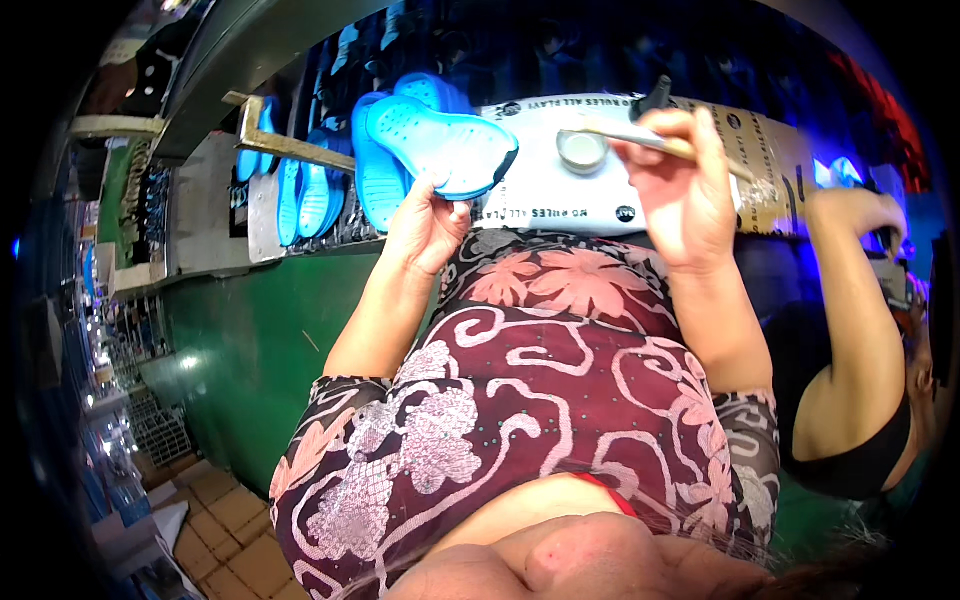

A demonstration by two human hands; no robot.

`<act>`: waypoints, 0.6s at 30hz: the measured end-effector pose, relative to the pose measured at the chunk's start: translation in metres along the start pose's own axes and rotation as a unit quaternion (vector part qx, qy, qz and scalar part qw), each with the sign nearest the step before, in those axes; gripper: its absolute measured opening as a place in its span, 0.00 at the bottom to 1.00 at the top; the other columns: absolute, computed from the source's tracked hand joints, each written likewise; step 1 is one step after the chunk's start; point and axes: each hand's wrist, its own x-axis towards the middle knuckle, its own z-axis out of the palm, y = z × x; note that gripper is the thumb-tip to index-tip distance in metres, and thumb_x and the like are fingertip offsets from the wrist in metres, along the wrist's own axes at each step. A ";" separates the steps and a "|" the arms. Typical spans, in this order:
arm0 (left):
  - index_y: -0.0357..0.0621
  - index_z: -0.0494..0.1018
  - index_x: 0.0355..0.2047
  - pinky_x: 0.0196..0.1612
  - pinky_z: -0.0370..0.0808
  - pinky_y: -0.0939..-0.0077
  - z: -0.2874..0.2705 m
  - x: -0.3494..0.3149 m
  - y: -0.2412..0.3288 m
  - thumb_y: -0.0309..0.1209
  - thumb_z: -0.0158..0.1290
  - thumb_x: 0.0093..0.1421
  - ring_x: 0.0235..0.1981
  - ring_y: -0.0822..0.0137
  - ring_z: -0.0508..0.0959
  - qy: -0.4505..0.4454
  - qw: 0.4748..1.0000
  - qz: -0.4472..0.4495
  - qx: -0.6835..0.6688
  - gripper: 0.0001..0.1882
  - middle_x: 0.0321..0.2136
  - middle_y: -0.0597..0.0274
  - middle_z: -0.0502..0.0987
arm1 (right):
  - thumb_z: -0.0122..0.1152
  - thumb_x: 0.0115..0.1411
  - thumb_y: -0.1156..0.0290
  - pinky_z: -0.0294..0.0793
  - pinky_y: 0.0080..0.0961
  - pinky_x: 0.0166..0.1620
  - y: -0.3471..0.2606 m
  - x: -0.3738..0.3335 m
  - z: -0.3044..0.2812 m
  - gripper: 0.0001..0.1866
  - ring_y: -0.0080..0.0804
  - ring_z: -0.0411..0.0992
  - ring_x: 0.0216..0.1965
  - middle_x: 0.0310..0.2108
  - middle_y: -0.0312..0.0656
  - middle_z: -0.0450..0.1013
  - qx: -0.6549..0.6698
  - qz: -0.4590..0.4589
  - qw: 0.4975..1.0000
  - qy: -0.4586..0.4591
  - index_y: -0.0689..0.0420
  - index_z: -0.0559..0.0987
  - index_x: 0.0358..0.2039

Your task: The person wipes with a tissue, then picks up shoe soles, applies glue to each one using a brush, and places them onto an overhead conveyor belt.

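My left hand grips a light blue shoe sole by its near edge, thumb on top. The sole has small holes at its left end and a dark patch along its right tip. My right hand is closed around a pale-handled brush, which points left. Its tip lies over the far rim of a small round cup of pale liquid; I cannot tell whether they touch. Under the cup is a white printed sheet. More blue soles are stacked just left of the held one.
A wooden bar juts in from the left above other blue soles. Beyond my right hand stands a black object, and brown printed paper covers the right side. A co-worker's arm reaches in at the right.
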 end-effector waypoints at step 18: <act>0.39 0.64 0.39 0.17 0.69 0.88 0.012 0.003 -0.012 0.29 0.53 0.52 0.16 0.73 0.69 -0.019 0.999 -0.045 0.011 0.15 0.25 0.60 0.72 | 0.45 0.65 0.60 0.68 0.20 0.41 0.019 0.024 0.001 0.20 0.24 0.68 0.30 0.29 0.41 0.73 -0.021 -0.025 0.999 -0.029 0.64 0.77 0.32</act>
